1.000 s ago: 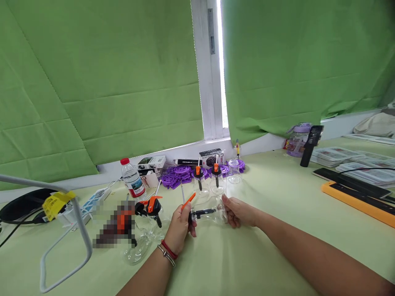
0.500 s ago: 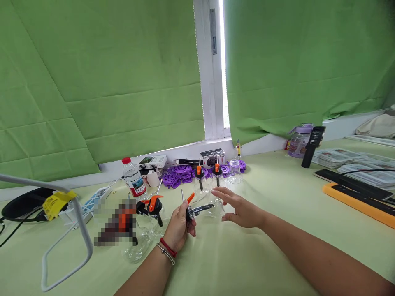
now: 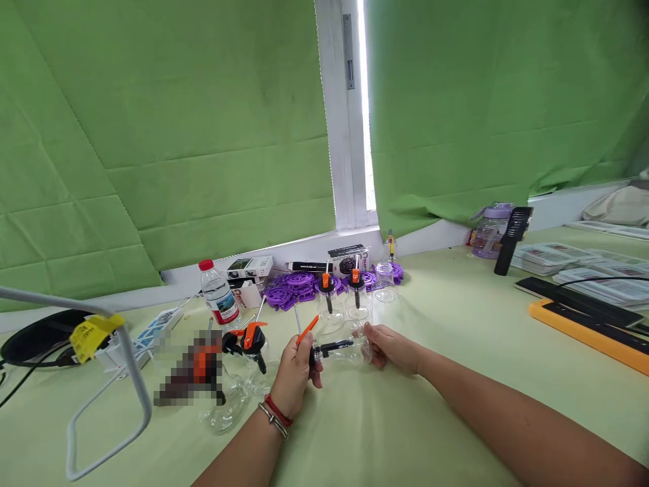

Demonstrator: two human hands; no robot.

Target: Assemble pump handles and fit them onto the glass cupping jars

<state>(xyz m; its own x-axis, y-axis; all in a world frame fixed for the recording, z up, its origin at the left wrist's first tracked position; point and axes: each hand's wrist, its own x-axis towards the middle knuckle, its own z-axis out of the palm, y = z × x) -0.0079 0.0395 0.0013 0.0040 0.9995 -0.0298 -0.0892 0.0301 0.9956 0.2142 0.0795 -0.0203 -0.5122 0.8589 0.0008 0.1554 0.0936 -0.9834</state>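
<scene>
My left hand [image 3: 297, 368] is closed round the black top [image 3: 313, 353] of a clear glass vessel; an orange lever [image 3: 307, 330] sticks up by the thumb. The vessel [image 3: 342, 355] is tilted on its side, a dark stem inside it. My right hand [image 3: 390, 346] grips its wide end between thumb and fingers. Just behind stand two similar glass vessels with orange-and-black tops [image 3: 327, 283] [image 3: 356, 278]. Another orange-and-black top [image 3: 253, 337] sits on a glass vessel left of my left hand.
Purple plastic pieces [image 3: 291, 289], small boxes [image 3: 251, 267] and an upturned glass [image 3: 385, 277] lie along the window sill. A water bottle [image 3: 219, 297] stands at left, near a white bent-tube frame [image 3: 136, 379]. A purple-lidded jug [image 3: 493, 233] and an orange-and-black tool [image 3: 588, 335] are at right.
My right hand has come down and closed on the glass vessel's wide end; before, its fingers were spread beside it. My left hand keeps its hold on the top.
</scene>
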